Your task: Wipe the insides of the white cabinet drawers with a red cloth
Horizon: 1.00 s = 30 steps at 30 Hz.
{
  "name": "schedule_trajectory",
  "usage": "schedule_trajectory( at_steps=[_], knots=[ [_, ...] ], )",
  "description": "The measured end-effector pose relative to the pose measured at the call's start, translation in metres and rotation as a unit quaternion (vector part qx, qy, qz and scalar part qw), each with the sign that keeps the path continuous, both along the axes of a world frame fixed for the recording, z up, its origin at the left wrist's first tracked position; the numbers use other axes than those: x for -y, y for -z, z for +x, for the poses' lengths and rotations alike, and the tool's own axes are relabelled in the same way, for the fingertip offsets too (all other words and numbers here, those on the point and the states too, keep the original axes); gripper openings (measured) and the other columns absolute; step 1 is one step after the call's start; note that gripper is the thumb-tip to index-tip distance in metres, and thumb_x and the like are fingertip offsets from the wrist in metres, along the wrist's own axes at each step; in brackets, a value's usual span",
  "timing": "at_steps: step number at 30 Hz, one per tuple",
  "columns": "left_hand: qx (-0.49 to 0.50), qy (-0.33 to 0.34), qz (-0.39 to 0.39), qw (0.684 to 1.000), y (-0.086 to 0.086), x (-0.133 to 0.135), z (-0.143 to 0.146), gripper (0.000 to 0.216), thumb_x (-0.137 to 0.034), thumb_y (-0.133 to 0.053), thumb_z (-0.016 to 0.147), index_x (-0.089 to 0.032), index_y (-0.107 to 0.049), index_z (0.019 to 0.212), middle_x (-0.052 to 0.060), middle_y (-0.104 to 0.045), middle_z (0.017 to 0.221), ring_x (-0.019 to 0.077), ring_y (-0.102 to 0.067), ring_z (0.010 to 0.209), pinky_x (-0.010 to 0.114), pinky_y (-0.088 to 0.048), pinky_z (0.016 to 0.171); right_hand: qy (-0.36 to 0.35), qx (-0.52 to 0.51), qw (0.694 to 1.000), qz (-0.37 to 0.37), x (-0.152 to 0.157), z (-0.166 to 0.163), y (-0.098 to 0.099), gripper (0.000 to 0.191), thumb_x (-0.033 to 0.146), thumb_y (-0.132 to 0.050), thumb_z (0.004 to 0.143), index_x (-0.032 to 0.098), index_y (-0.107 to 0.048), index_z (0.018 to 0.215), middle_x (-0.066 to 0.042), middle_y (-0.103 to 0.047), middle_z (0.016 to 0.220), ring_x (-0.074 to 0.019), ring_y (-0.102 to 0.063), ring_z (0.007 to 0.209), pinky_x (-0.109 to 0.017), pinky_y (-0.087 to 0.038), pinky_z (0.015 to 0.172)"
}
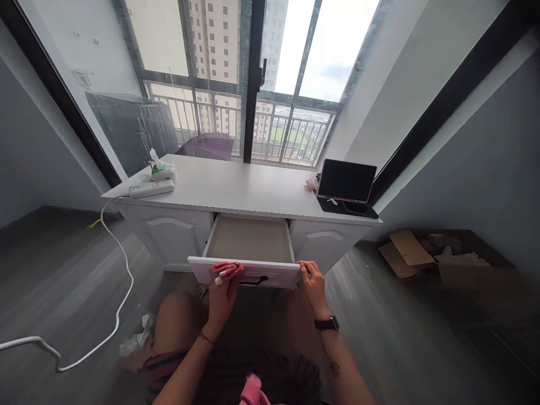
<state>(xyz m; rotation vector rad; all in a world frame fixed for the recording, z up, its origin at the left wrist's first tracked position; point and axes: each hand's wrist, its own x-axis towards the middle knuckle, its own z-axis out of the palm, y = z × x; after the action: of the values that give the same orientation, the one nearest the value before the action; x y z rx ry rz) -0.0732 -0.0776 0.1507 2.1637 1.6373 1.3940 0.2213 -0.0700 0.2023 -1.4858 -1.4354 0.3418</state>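
Note:
A white drawer is pulled out from the middle of a white desk. Its inside, a beige bottom, shows nothing lying in it. With my left hand I grip a folded red cloth, pressed on the top edge of the drawer front near its left end. Beside that hand a dark handle is fixed to the drawer front. My right hand, a dark watch on its wrist, has its fingers closed over the right end of the drawer front.
On the desk's left stand a tissue pack and a white power strip, whose cord trails over the floor. A black-screened tablet stands on the right. An opened cardboard box sits on the floor at right.

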Motion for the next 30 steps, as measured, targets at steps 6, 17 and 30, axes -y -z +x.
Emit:
schedule_trajectory(
  at_steps=[6,17,30],
  knots=[
    [-0.132,0.099,0.015,0.986,-0.023,0.004,0.061,0.026,-0.022,-0.054,0.094,-0.028,-0.070,0.113,0.007,-0.073,0.107,0.0265,-0.063,0.102,0.046,-0.044,0.094,-0.006,-0.003,1.000,-0.003,0.001,0.001,-0.002,0.041,0.049,-0.041,0.096,0.020,-0.069,0.090,-0.008,-0.066,0.092,-0.0214,-0.062,0.087,-0.034,-0.047,0.080],
    [-0.139,0.011,0.076,0.987,-0.013,-0.001,0.038,0.014,-0.017,-0.060,0.088,-0.020,-0.070,0.097,0.010,-0.073,0.095,0.0274,-0.065,0.091,0.038,-0.049,0.076,-0.010,-0.003,1.000,-0.004,0.001,0.000,-0.001,0.039,0.047,-0.041,0.097,0.019,-0.069,0.093,-0.008,-0.066,0.096,-0.0214,-0.062,0.090,-0.035,-0.047,0.081],
    [0.196,-0.010,-0.124,0.973,0.035,0.003,-0.058,0.040,-0.022,-0.060,0.077,-0.016,-0.059,0.117,0.015,-0.064,0.120,0.0321,-0.061,0.111,0.048,-0.049,0.092,-0.010,0.106,0.993,0.046,0.029,-0.085,0.034,0.028,0.031,-0.048,0.097,0.024,-0.062,0.120,-0.010,-0.063,0.123,-0.0238,-0.059,0.114,-0.043,-0.049,0.098]
  ],
)
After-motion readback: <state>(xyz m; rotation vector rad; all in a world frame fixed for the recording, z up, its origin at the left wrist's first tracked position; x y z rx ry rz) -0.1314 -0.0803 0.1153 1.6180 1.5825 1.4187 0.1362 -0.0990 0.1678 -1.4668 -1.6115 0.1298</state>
